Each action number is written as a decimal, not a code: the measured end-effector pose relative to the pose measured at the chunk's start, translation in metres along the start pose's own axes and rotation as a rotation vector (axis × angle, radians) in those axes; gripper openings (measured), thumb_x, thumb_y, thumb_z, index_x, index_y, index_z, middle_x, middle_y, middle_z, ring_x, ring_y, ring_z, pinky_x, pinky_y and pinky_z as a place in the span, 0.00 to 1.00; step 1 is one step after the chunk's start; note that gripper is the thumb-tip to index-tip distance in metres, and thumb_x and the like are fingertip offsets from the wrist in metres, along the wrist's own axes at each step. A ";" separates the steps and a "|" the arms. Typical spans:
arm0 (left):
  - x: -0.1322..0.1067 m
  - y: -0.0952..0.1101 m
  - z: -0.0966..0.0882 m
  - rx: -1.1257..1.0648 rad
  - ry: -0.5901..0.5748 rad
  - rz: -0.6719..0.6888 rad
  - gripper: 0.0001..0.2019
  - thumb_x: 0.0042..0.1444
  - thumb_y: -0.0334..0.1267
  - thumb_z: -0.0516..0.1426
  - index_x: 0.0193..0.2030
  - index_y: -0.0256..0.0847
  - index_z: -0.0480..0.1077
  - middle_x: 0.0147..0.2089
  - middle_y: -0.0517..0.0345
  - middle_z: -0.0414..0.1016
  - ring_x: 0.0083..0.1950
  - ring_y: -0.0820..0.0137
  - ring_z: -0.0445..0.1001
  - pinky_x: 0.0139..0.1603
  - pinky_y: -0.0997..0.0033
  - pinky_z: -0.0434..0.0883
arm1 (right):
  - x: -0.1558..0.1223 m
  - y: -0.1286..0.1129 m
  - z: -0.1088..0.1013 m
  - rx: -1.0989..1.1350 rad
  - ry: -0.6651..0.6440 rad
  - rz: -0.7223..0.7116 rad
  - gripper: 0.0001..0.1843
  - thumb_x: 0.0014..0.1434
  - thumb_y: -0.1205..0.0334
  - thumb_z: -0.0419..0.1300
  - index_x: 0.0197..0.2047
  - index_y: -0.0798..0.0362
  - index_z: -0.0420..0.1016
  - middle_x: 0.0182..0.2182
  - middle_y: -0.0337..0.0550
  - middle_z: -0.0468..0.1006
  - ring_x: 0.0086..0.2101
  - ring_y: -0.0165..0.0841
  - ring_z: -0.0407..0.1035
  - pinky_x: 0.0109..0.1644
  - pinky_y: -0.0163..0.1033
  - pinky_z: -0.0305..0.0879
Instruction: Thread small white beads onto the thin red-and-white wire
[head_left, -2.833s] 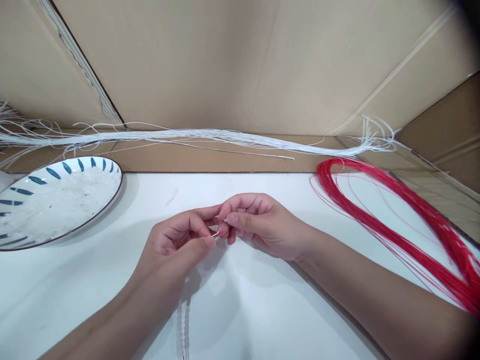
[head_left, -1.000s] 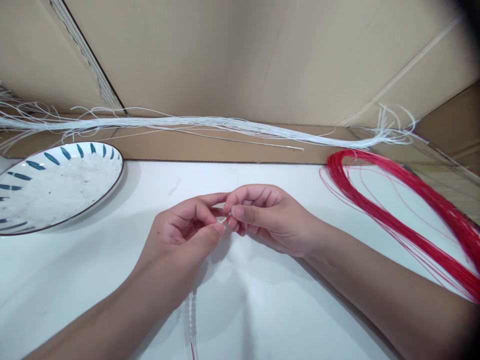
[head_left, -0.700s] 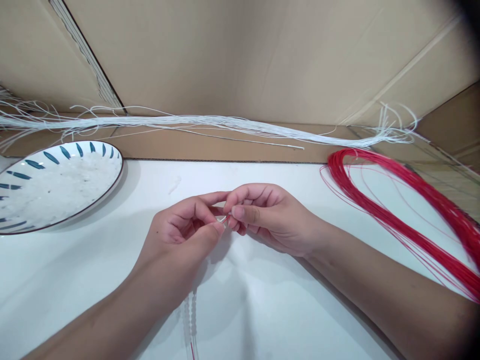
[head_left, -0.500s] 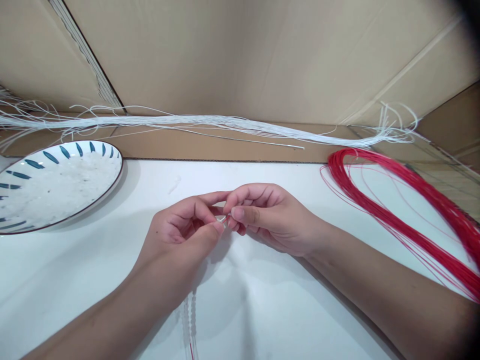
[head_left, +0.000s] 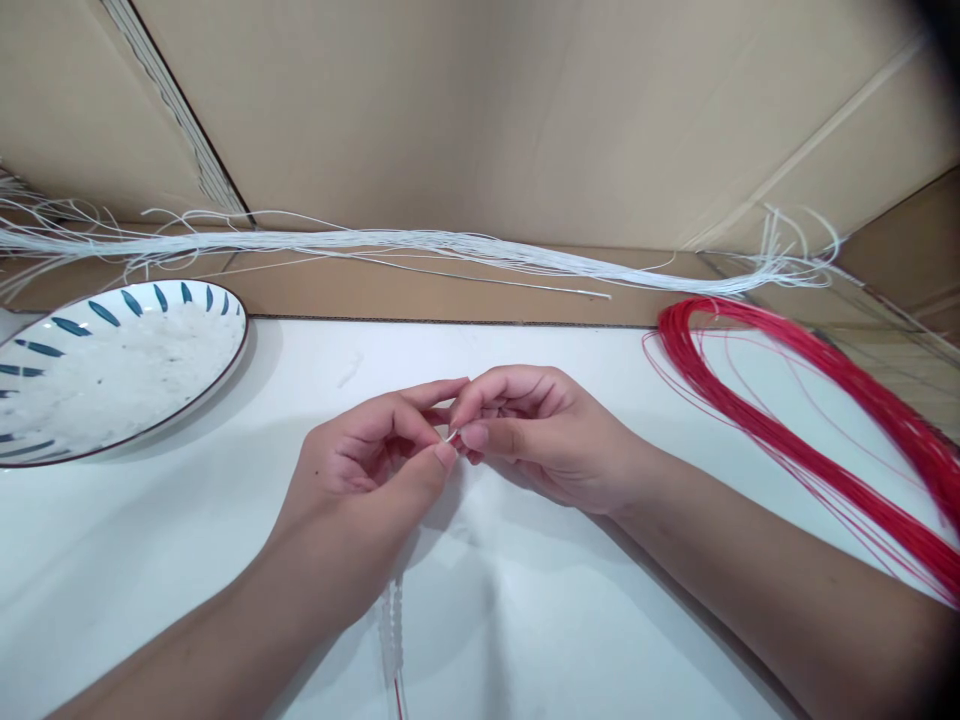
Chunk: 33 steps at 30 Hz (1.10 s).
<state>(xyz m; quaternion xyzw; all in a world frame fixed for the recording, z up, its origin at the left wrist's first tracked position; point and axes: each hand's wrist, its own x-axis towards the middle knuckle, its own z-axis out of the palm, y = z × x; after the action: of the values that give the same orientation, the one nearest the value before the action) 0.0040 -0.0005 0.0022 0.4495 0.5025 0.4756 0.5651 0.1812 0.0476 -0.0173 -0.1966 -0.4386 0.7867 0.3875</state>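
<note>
White tabletop: both hands pinch something tiny, hidden by fingertips.

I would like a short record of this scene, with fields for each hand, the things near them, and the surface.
Left hand: thumb and forefinger pinched on a small pale piece
Right hand: fingertips pinched on the same piece, touching the left hand
Beaded strand: hangs below the left hand, clear beads on red thread
Plate: far left, blue-leaf rim, holds small clear beads
Red cord bundle: right, looped
White cord bundle: along the cardboard at the back
Surface: white table
</note>
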 end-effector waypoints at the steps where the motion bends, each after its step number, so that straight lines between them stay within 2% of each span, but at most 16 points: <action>1: 0.000 0.000 0.000 0.008 0.005 0.002 0.10 0.54 0.36 0.66 0.23 0.44 0.76 0.56 0.59 0.82 0.56 0.60 0.80 0.55 0.63 0.76 | 0.000 0.000 0.000 -0.002 -0.010 -0.005 0.05 0.60 0.73 0.68 0.37 0.55 0.84 0.35 0.42 0.82 0.34 0.28 0.74 0.42 0.36 0.69; 6: 0.002 -0.003 0.000 -0.003 -0.007 0.022 0.08 0.54 0.36 0.67 0.24 0.45 0.78 0.58 0.58 0.82 0.62 0.57 0.77 0.56 0.63 0.76 | 0.001 0.000 0.001 0.002 -0.028 -0.020 0.04 0.61 0.72 0.68 0.37 0.55 0.83 0.35 0.41 0.82 0.36 0.29 0.75 0.45 0.38 0.70; 12: 0.003 -0.006 -0.001 0.009 -0.031 0.043 0.08 0.55 0.35 0.67 0.25 0.46 0.78 0.57 0.60 0.82 0.58 0.61 0.79 0.55 0.66 0.77 | 0.001 -0.002 0.001 0.038 -0.005 -0.029 0.04 0.60 0.72 0.69 0.35 0.55 0.82 0.33 0.39 0.81 0.34 0.26 0.75 0.41 0.33 0.70; 17: 0.002 -0.003 0.000 0.017 -0.026 0.042 0.09 0.55 0.34 0.66 0.25 0.45 0.77 0.57 0.60 0.83 0.54 0.63 0.81 0.54 0.66 0.77 | 0.000 -0.002 0.002 0.048 -0.003 -0.016 0.04 0.60 0.72 0.69 0.35 0.55 0.81 0.34 0.40 0.81 0.33 0.26 0.75 0.42 0.34 0.71; 24: 0.001 0.000 0.000 0.004 -0.030 0.037 0.09 0.55 0.33 0.66 0.24 0.45 0.78 0.57 0.59 0.83 0.54 0.62 0.81 0.53 0.66 0.78 | 0.000 -0.002 0.001 0.056 0.001 -0.019 0.05 0.61 0.75 0.67 0.36 0.56 0.80 0.34 0.39 0.81 0.33 0.26 0.75 0.41 0.33 0.71; 33: 0.002 -0.001 0.000 -0.004 -0.037 0.024 0.09 0.55 0.33 0.66 0.25 0.45 0.78 0.57 0.60 0.83 0.54 0.65 0.81 0.50 0.71 0.78 | 0.000 -0.003 0.002 0.053 0.007 -0.012 0.05 0.61 0.74 0.67 0.36 0.56 0.79 0.33 0.39 0.81 0.33 0.25 0.75 0.40 0.32 0.70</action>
<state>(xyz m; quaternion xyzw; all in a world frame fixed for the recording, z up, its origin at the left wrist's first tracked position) 0.0041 0.0013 0.0007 0.4630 0.4856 0.4749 0.5694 0.1815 0.0474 -0.0137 -0.1862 -0.4173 0.7951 0.3988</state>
